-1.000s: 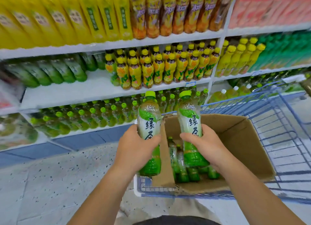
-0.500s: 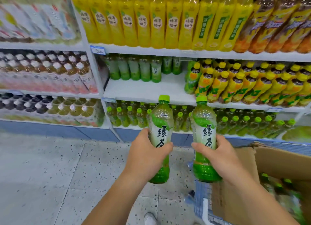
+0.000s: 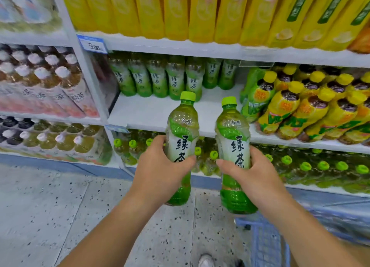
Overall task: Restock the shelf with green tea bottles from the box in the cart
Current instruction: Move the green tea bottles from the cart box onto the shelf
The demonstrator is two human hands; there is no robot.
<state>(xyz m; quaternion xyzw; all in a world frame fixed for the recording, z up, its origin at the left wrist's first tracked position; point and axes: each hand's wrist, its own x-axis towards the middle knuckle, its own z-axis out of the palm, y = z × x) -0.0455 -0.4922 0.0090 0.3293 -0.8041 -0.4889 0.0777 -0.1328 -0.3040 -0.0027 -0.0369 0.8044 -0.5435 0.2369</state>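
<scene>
My left hand [image 3: 160, 170] grips an upright green tea bottle [image 3: 182, 126] by its middle. My right hand [image 3: 254, 176] grips a second green tea bottle [image 3: 232, 132] the same way. Both bottles are held side by side in front of the white middle shelf [image 3: 152, 110]. At the back of that shelf stands a row of several green tea bottles [image 3: 158, 76], with bare white board in front of them. The box is out of view; only a blue corner of the cart [image 3: 266, 242] shows at the lower right.
Yellow-capped drink bottles [image 3: 300, 104] fill the right part of the same shelf. Tall yellow bottles [image 3: 200, 10] stand on the shelf above, and small green-capped bottles [image 3: 304, 166] on the one below. A white upright [image 3: 88, 82] separates the left bay. My shoe [image 3: 206, 260] is on the speckled floor.
The view has swung left and closer to the shelf; the cart and box have slid out of frame. Both hands still hold their bottles and have moved them nearer the middle shelf.
</scene>
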